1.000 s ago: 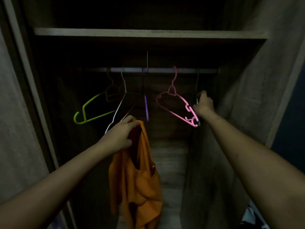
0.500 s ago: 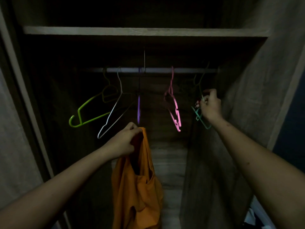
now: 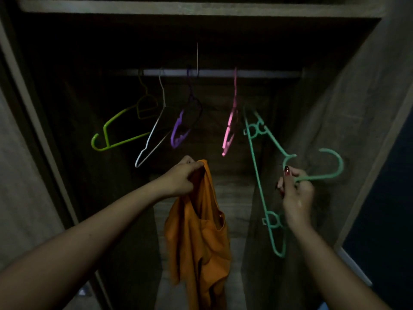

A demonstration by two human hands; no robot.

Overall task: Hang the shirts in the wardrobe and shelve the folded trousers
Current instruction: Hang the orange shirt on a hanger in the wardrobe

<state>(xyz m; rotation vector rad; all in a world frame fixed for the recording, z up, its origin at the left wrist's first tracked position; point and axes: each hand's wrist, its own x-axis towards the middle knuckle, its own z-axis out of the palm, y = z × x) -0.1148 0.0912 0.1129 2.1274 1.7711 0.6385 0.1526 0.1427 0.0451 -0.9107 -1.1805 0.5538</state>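
An orange shirt (image 3: 201,238) hangs down from my left hand (image 3: 180,176), which pinches it at the neck in front of the open wardrobe. My right hand (image 3: 295,193) grips a teal plastic hanger (image 3: 257,175) at the base of its hook. That hanger is off the rail, tilted nearly on end, to the right of the shirt. The metal rail (image 3: 212,73) runs across the dark wardrobe above both hands.
On the rail hang a green hanger (image 3: 116,135), a white wire hanger (image 3: 154,135), a purple hanger (image 3: 181,130) and a pink hanger (image 3: 230,130). A wooden shelf (image 3: 201,7) spans the top. Wardrobe walls close in left and right (image 3: 348,108).
My right hand has taken the teal hanger off the rail and brought it down and towards me. The pink hanger has swung edge-on. My left hand still holds the shirt.
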